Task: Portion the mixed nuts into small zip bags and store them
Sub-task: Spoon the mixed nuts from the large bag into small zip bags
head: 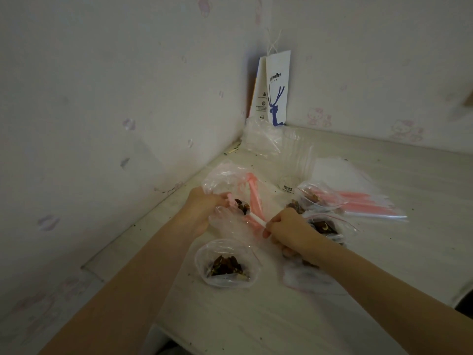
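Clear plastic zip bag (225, 180) with a pink seal strip, mouth open, is held up off the desk (384, 265) by the left hand (204, 208), whose fingers pinch the near lip of the film. Right hand (289, 231) grips the handle of a white spoon (252, 216). The spoon bowl carries a heap of dark mixed nuts (242, 206) and sits at the mouth of the held bag, just beside the left fingertips. Whether any nuts already lie inside this bag: cannot tell, the film is crumpled and glary. Second bag (227, 265) lies on the desk in front of the left wrist, mouth open wide, with a small dark pile of nuts at its bottom. Behind and to the right of the right hand are two filled bags (322, 226) with red-lined seals, dark nuts inside each, touching one another. Under the right forearm is a further flat bag (304, 280), blurred, contents not readable. Stack of empty flat bags (366, 204), pink strips, lies on the desk beyond the filled ones. Corner: white paper coffee bag (277, 85) stands upright against the wall, with a crumpled clear wrapper (261, 139) at its foot. Dark crumbs are scattered over the pale wood-grain desk.
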